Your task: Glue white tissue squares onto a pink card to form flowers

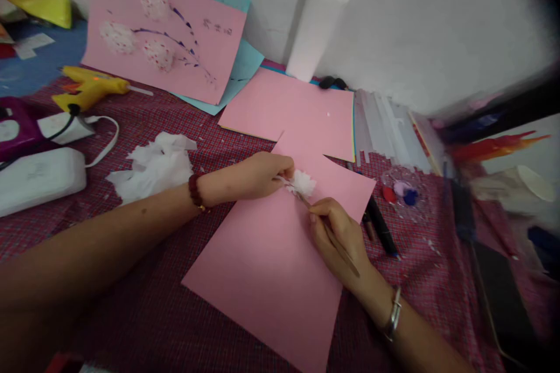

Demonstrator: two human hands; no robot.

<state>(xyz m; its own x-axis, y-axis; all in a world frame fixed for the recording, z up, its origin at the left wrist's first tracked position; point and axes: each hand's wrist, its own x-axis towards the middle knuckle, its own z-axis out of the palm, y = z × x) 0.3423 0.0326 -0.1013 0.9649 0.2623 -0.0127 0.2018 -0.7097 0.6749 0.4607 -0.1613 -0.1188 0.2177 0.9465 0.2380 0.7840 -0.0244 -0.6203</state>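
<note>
A pink sheet of paper (271,268) lies aslant on the checked cloth in front of me. Near its upper part sits a small ruffled white tissue flower (303,184). My left hand (265,175) is at the flower's left side, its fingers pinching a thin strip of white tissue paper (282,179). Held like a pen in my right hand (339,239) are slim metal tweezers (343,252), their tips at the lower edge of the flower. Whether the tips touch the flower or the strip is too small to tell.
Crumpled white tissue (157,166) lies left. Behind it are a yellow glue gun (90,87), a white power strip (48,178) and a finished pink flower picture (205,52). Stacked coloured paper (297,108) lies at the back. Right are black pens (381,227), a paint dish (405,192) and glue sticks (389,125).
</note>
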